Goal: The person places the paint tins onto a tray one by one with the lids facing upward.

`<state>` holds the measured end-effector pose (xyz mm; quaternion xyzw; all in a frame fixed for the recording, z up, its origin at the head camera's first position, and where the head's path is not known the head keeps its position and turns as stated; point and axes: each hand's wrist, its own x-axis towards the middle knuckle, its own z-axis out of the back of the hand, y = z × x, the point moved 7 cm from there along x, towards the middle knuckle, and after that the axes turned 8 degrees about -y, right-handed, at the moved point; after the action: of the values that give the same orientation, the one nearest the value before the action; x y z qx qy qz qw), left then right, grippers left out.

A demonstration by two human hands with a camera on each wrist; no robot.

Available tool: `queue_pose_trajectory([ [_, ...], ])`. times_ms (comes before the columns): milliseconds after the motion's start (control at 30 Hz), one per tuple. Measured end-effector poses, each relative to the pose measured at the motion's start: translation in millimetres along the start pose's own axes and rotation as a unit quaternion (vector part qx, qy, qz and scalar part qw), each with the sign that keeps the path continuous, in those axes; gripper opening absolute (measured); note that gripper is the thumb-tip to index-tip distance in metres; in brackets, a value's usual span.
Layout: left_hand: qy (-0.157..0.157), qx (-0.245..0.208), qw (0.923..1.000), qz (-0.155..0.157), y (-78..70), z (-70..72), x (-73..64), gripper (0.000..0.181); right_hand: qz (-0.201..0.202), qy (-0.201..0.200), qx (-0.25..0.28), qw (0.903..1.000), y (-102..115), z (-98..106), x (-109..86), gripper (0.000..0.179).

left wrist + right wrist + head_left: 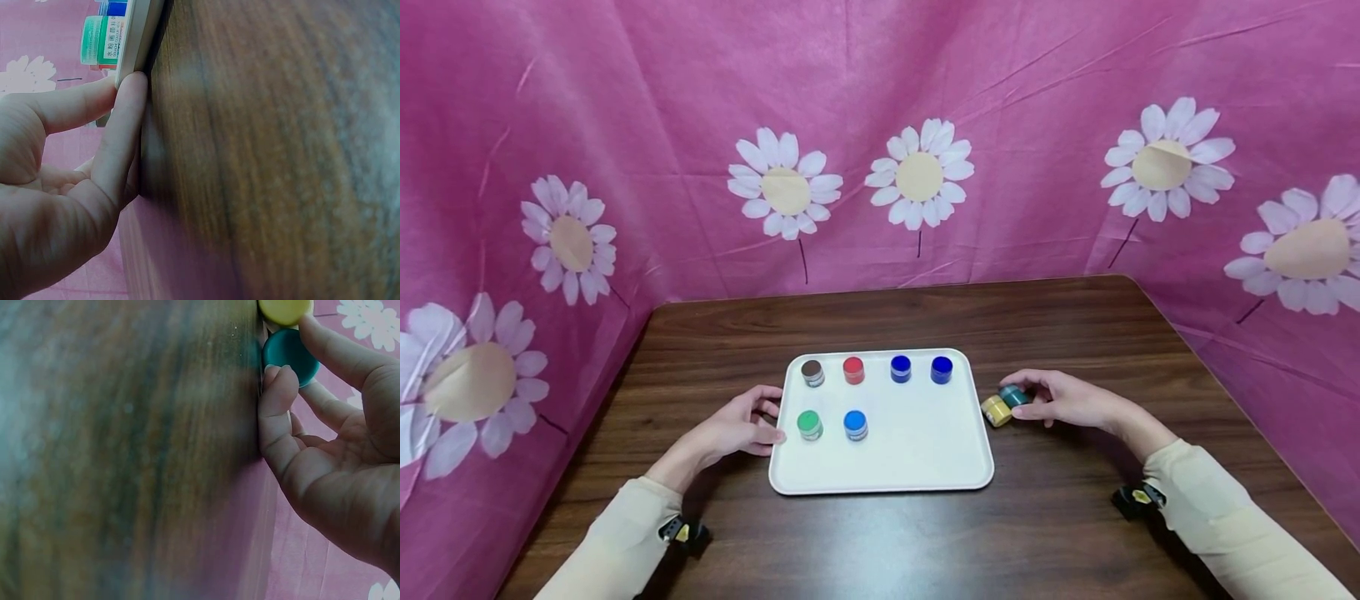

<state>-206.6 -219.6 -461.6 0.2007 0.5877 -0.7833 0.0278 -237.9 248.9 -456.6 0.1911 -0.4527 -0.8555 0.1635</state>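
Note:
My left hand (741, 425) pinches the left rim of a white tray (917, 454), thumb on top and fingers against the side. Upright on the tray stand small gouache paint jars: brown (812, 372), red (853, 370) and two dark blue ones (900, 368) at the back, green (809, 424) and light blue (855, 424) nearer. Right of the tray, my right hand (1063, 398) grips a dark teal paint jar (290, 356) between thumb and fingers. A yellow paint jar (996, 411) lies against it, beside the tray's right rim. Both lie on their sides, round ends toward the right wrist camera.
The tray sits on a brown wood-grain table (880, 542). A pink curtain (850, 75) with printed white daisies hangs behind the table and along both sides. Black straps with small devices (1138, 500) are on both wrists, over pale sleeves.

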Motion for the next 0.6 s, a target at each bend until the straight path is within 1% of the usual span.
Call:
queue_pose_trajectory([
  [267,0.000,-0.001,1.0000,-0.004,-0.5,-0.4,-2.5,0.072,0.000,0.001,0.004,1.0000,2.5,0.2,0.3,0.047],
  [467,-0.002,0.000,1.0000,-0.003,0.1,0.4,-0.7,0.071,0.005,0.002,0.008,1.0000,3.6,3.2,1.2,0.046],
  [600,-0.001,0.001,1.0000,-0.003,1.5,0.8,0.1,0.072,0.007,0.005,0.014,0.9999,8.5,7.3,2.6,0.048],
])
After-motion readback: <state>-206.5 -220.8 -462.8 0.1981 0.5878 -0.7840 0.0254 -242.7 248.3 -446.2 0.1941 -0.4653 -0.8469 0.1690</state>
